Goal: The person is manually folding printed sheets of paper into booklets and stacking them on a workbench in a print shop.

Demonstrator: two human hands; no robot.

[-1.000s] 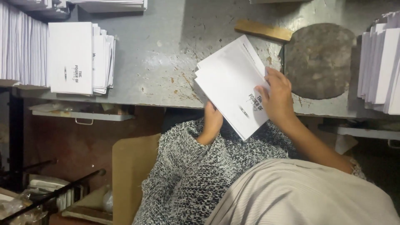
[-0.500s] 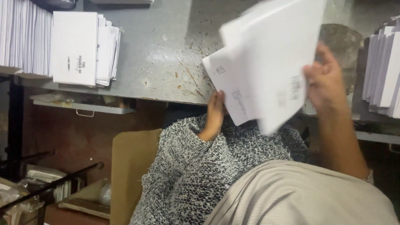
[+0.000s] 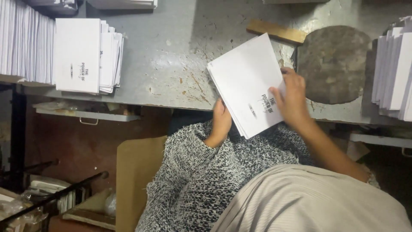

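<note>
I hold a thin stack of white printed sheets (image 3: 246, 81) tilted over the front edge of a grey worn table (image 3: 171, 64). My left hand (image 3: 221, 122) grips the stack's lower left edge from beneath. My right hand (image 3: 292, 101) lies flat on the top sheet at its lower right corner, fingers spread over the dark print. A speckled knit sleeve covers my left arm.
A pile of the same white sheets (image 3: 86, 56) lies at the table's left, beside upright stacked paper (image 3: 23, 43). More white sheets (image 3: 392, 73) stand at the right. A round dark stone slab (image 3: 332, 64) and a wooden stick (image 3: 277, 31) lie behind the stack.
Half a second ago my right hand had lifted sheets high above the stack. Now they lie flat on the stack with my right hand pressing down on them.
</note>
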